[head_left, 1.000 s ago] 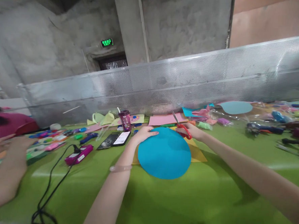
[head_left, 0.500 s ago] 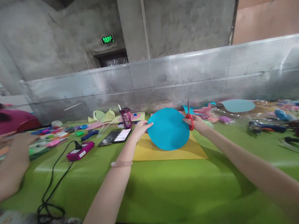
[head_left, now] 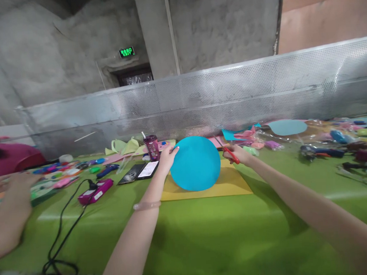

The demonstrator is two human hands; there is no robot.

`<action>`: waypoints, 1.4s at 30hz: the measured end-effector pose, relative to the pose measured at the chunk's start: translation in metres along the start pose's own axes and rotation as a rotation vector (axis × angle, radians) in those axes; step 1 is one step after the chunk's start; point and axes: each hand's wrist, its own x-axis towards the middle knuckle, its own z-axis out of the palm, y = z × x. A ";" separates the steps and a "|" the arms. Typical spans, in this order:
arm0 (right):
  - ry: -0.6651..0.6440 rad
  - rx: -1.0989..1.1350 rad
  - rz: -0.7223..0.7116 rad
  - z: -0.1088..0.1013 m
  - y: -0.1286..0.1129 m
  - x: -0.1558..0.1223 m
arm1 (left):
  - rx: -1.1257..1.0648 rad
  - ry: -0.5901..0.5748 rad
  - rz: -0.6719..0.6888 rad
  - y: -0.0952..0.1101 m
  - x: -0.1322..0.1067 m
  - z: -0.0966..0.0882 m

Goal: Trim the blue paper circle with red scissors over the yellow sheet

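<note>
My left hand (head_left: 167, 157) pinches the left edge of a blue paper circle (head_left: 195, 163) and holds it upright above a yellow sheet (head_left: 233, 184) that lies flat on the green table (head_left: 208, 235). To the right of the circle, my right hand (head_left: 239, 155) is closed round the red handles of a pair of scissors (head_left: 227, 150). The scissor blades point up and to the left, just clear of the circle's right edge.
Two phones (head_left: 142, 171) and a purple cup (head_left: 152, 147) lie left of my left hand. A pink device with a black cable (head_left: 95, 191) runs to the table's front. Another person's arm (head_left: 8, 214) rests at far left. Craft clutter (head_left: 327, 143) fills the right; a perforated metal barrier (head_left: 230, 93) stands behind.
The blue circle went from lying flat to being held upright, then shifted slightly left. The right hand with the scissors came off the circle's edge and tilted its blades leftward.
</note>
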 end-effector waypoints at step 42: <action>-0.071 -0.055 -0.030 0.008 0.003 0.004 | 0.053 0.019 -0.006 0.005 -0.002 0.000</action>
